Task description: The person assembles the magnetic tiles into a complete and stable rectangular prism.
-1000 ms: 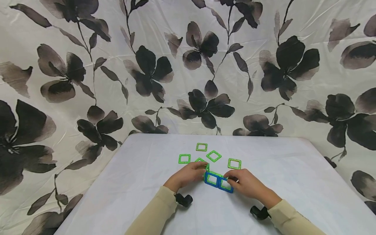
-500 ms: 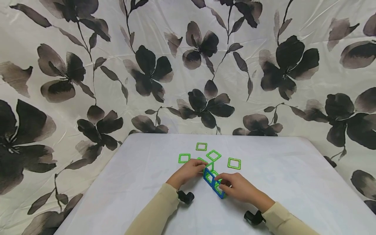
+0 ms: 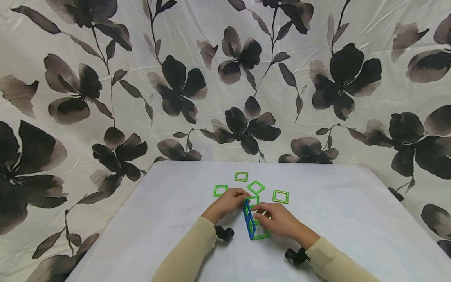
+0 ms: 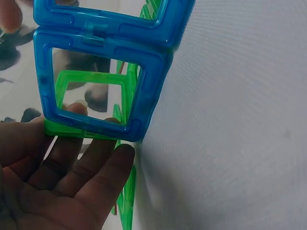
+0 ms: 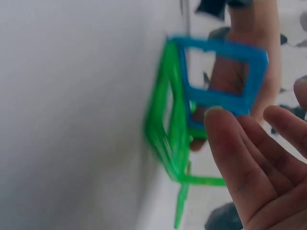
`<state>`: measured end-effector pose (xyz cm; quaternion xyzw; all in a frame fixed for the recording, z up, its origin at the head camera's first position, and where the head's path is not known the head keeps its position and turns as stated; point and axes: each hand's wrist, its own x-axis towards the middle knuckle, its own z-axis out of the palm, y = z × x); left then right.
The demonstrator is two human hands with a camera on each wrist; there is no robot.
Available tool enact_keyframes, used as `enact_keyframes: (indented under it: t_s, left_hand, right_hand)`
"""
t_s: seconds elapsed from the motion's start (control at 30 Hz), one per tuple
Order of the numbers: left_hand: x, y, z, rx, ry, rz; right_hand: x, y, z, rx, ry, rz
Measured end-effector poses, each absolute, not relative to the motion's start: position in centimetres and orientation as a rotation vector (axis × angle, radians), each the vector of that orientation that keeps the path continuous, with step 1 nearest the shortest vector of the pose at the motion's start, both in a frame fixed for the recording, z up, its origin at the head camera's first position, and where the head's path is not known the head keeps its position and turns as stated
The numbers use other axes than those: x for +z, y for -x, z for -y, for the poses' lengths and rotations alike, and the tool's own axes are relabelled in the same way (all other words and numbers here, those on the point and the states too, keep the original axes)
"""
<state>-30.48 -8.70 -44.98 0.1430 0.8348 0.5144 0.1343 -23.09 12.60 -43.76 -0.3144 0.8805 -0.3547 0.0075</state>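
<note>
Green and blue see-through square magnetic tiles form a small joined structure on the table. Two blue tiles [image 3: 249, 220] stand upright side by side as its left wall in the head view. At its far end a green tile [image 4: 91, 76] stands upright, and a green base [image 3: 261, 236] lies on the table. My left hand [image 3: 228, 203] grips the far corner, its thumb by the blue edge and fingertips behind the green tile. My right hand [image 3: 280, 220] is on the structure's right, fingers loosely bent; one fingertip [image 5: 217, 115] overlaps the blue frame, contact unclear.
Several loose green square tiles lie flat beyond the structure, among them a left one [image 3: 220, 190], a far one [image 3: 241, 176], a turned one [image 3: 256, 187] and a right one [image 3: 280, 196]. A floral cloth [image 3: 211, 98] hangs behind the white table [image 3: 169, 196].
The structure has turned clockwise, so its blue wall now points toward the near edge instead of facing it. My right hand has moved left with it; my left hand has shifted slightly farther away.
</note>
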Motion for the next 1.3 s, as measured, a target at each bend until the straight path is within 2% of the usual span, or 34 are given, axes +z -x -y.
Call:
enact_keyframes:
  t_s: [0.13,0.3,0.5,1.0,1.3]
  left_hand:
    - [-44.9,30.6,8.6,1.51,-0.412,-2.398]
    - [-44.8,30.6,8.4,1.524,-0.421,-2.385]
    - [-45.0,30.7,8.2,1.523,-0.43,-2.401]
    - [-44.8,30.2,8.2,1.49,-0.362,-2.493]
    - [-45.1,28.4,8.3,1.423,-0.323,-2.632]
  right_hand:
    - [-43.3,24.5,-12.2,-1.066,0.968,-2.96]
    - [-43.1,26.1,-11.4,-1.011,0.803,-3.164]
    - [-43.4,27.5,-10.7,-0.964,0.67,-3.132]
    - [-44.0,28.3,-10.6,-1.004,0.675,-3.115]
    - [-44.0,28.4,-10.3,-0.978,0.661,-3.137]
